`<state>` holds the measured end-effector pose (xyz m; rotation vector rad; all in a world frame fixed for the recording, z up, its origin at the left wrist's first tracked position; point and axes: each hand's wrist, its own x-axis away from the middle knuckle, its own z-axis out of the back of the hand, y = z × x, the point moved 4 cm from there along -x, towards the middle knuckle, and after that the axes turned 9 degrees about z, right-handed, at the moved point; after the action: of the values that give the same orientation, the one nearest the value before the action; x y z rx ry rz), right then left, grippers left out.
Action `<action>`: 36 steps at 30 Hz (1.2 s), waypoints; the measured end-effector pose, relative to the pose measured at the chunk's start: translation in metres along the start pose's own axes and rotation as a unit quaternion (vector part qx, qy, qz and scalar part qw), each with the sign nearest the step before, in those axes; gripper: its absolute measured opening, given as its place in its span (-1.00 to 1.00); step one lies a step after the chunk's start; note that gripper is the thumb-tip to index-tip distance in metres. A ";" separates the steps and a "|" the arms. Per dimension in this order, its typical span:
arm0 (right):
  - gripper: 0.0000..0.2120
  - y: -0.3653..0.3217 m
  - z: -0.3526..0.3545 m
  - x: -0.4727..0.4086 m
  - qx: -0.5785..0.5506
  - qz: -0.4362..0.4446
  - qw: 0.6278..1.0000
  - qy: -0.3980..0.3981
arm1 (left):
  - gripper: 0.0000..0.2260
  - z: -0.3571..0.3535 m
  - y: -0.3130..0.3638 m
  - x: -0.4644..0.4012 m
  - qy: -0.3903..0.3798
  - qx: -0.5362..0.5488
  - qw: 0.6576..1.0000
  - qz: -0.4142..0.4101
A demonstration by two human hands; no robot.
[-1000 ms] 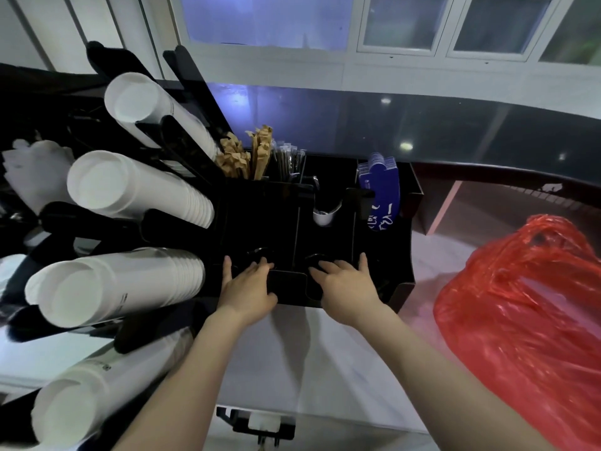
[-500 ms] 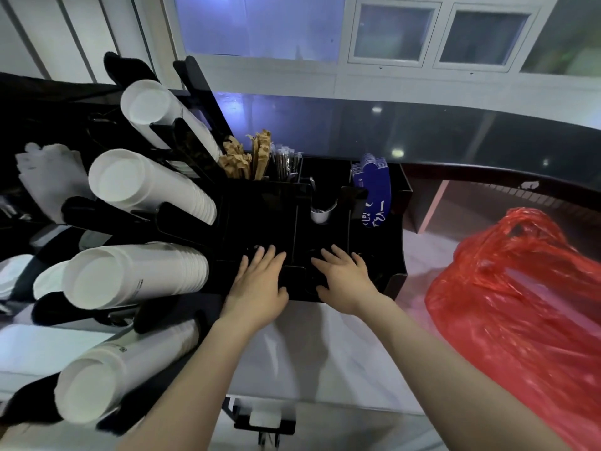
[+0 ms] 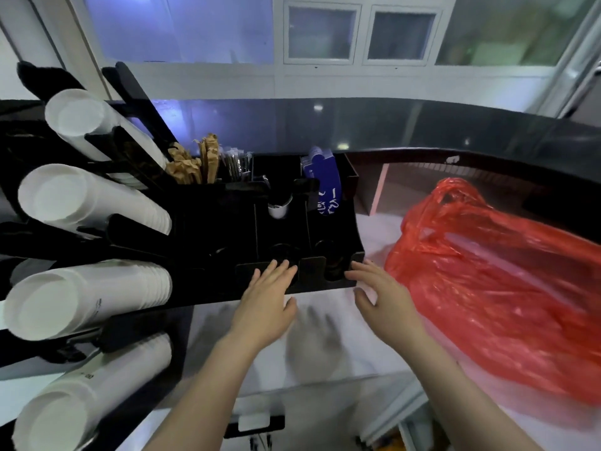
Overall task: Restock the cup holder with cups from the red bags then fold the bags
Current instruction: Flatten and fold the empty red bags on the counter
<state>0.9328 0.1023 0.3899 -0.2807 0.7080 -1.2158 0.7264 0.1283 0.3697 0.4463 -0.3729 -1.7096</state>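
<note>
A black cup holder (image 3: 136,222) on the left carries several slanted stacks of white paper cups (image 3: 87,297). A black condiment organizer (image 3: 325,281) stands beside it on the white counter. My left hand (image 3: 266,294) lies flat with straight fingers on the organizer's front edge. My right hand (image 3: 380,294) hovers open at the organizer's front right corner, fingertips near it. A full red plastic bag (image 3: 494,288) lies on the counter to the right, apart from both hands.
The organizer holds brown paper packets (image 3: 195,164), wrapped straws (image 3: 235,164), a small white cup (image 3: 279,208) and blue sleeves (image 3: 322,177). A dark raised ledge (image 3: 422,125) runs behind. The white counter (image 3: 325,346) ends near my forearms.
Both hands have slid right and back toward me, from inside the organizer's front slots to its front edge. The right hand has come off toward the corner.
</note>
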 end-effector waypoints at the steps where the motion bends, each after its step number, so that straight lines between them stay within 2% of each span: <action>1: -0.67 0.005 0.008 0.009 0.010 -0.015 1.000 0.014 | -0.47 -0.004 0.003 0.000 -0.006 0.009 1.000 -0.006; 3: -0.68 0.013 0.024 0.028 0.038 -0.046 0.997 0.055 | -0.48 -0.011 0.008 0.000 -0.015 0.025 1.000 -0.013; 6: -0.67 0.025 0.049 0.063 0.112 -0.085 0.976 0.169 | -0.48 -0.021 0.013 0.003 -0.029 0.050 0.998 -0.022; 9: -0.63 0.042 0.075 0.102 0.209 -0.170 0.922 0.279 | -0.49 -0.029 0.017 0.008 -0.047 0.076 0.996 -0.029; 11: -0.63 0.054 0.092 0.129 0.230 -0.230 0.882 0.341 | -0.50 -0.033 0.022 0.011 -0.052 0.087 0.994 -0.036; 13: -0.60 0.069 0.108 0.153 0.230 -0.285 0.856 0.364 | -0.50 -0.035 0.028 0.013 -0.058 0.093 0.993 -0.042; 15: -0.61 0.089 0.117 0.169 0.214 -0.336 0.855 0.332 | -0.50 -0.037 0.034 0.015 -0.064 0.096 0.992 -0.046; 18: -0.54 0.115 0.119 0.176 0.184 -0.385 0.876 0.224 | -0.51 -0.038 0.050 0.014 -0.072 0.116 0.990 -0.042; 20: -0.49 0.126 0.117 0.178 0.183 -0.396 0.885 0.163 | -0.51 -0.040 0.065 0.010 -0.076 0.129 0.988 -0.039; 23: -0.45 0.136 0.119 0.186 0.173 -0.402 0.892 0.116 | -0.51 -0.051 0.093 0.004 -0.089 0.139 0.985 -0.051; 26: -0.51 0.147 0.123 0.197 0.159 -0.410 0.895 0.074 | -0.50 -0.071 0.121 -0.004 -0.105 0.144 0.982 -0.057; 28: -0.57 0.151 0.127 0.201 0.147 -0.394 0.904 0.072 | -0.48 -0.083 0.137 -0.006 -0.119 0.151 0.980 -0.058; 32: -0.66 0.161 0.140 0.201 0.117 -0.348 0.918 0.152 | -0.44 -0.102 0.160 -0.012 -0.124 0.159 0.977 -0.068; 36: -0.59 0.184 0.151 0.193 0.096 -0.353 0.921 0.131 | -0.37 -0.113 0.180 -0.022 -0.116 0.195 0.972 -0.060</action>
<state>1.1994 -0.0371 0.3354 -0.2156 0.7335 -2.0291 0.9393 0.1178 0.3596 0.5635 -0.8763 -1.8140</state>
